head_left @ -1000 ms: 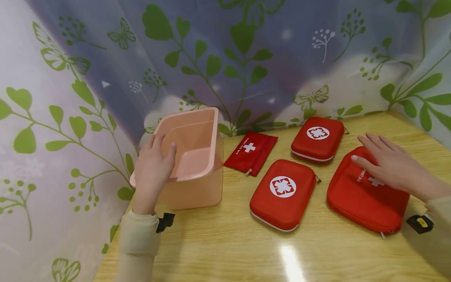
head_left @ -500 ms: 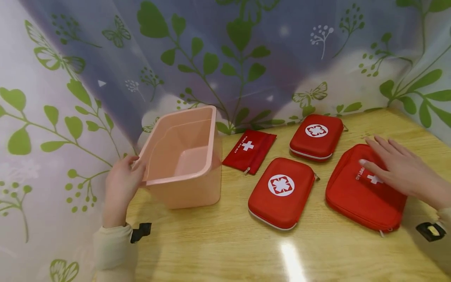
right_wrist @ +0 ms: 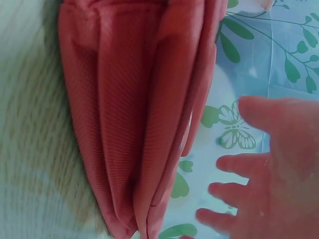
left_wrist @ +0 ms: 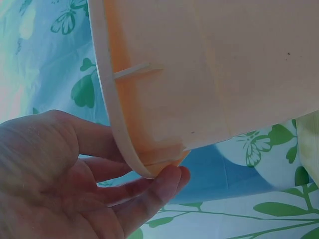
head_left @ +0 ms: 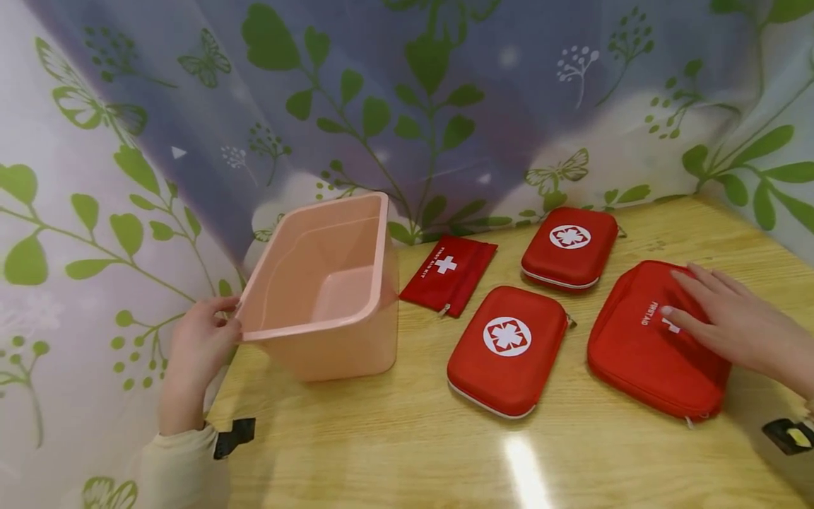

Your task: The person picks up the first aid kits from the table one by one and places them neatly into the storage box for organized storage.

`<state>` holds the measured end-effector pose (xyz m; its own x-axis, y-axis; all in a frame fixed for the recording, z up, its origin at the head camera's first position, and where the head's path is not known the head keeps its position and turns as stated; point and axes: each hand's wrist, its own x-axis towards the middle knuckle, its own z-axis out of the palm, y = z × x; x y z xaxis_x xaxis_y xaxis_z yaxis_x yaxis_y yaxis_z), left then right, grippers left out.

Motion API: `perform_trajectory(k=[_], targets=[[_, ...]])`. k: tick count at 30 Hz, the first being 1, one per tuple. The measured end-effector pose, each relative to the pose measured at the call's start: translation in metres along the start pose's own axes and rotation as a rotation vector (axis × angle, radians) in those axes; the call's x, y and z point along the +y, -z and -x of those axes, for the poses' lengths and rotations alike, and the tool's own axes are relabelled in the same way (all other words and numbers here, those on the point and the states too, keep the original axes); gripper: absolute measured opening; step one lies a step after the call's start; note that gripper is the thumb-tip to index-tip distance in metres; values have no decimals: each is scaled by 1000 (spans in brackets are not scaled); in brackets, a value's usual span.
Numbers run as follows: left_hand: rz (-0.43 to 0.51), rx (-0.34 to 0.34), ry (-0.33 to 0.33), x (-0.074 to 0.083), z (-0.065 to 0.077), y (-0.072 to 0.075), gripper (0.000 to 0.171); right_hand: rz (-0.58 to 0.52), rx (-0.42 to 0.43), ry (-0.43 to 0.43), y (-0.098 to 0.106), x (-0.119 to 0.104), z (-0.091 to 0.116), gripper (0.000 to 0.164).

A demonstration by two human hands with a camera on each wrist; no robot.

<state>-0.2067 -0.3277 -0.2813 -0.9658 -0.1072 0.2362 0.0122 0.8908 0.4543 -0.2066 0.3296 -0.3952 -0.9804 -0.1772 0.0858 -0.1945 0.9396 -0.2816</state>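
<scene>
My left hand [head_left: 198,348] holds the near left corner of a pale pink plastic bin [head_left: 340,346]. In the left wrist view, thumb and fingers of the left hand [left_wrist: 94,174] close on the bin's rim [left_wrist: 108,99]. No contents show in the part of the bin that is visible. At the right, my right hand [head_left: 740,325] hovers with spread fingers over a large red first aid bag [head_left: 655,371], covering part of its white cross. From the right wrist, a gap shows between the right hand [right_wrist: 279,174] and the bag's side [right_wrist: 129,99].
Two red hard-shell first aid cases lie between bin and bag, one nearer [head_left: 509,375] and one farther back [head_left: 566,258]. A flat red first aid pouch [head_left: 439,286] lies beside the bin. Patterned cloth [head_left: 356,78] surrounds the wooden table [head_left: 407,452] at the back and left.
My left hand has moved left and down, from over the bin's opening to its near left rim corner, taking hold there. The right hand has shifted slightly right over the bag.
</scene>
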Motion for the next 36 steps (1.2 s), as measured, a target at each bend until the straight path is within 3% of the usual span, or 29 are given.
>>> perform_trajectory(k=[10,25,36], targets=[[-6,41,-4,2,1,-4,41,64,-188,-66,1,3,3,82],[-4,62,-27,-1,3,-4,38,28,-172,-39,-22,2,1,89],[11,59,-9,0,3,-4,37,-66,-229,-26,-17,14,-11,88]])
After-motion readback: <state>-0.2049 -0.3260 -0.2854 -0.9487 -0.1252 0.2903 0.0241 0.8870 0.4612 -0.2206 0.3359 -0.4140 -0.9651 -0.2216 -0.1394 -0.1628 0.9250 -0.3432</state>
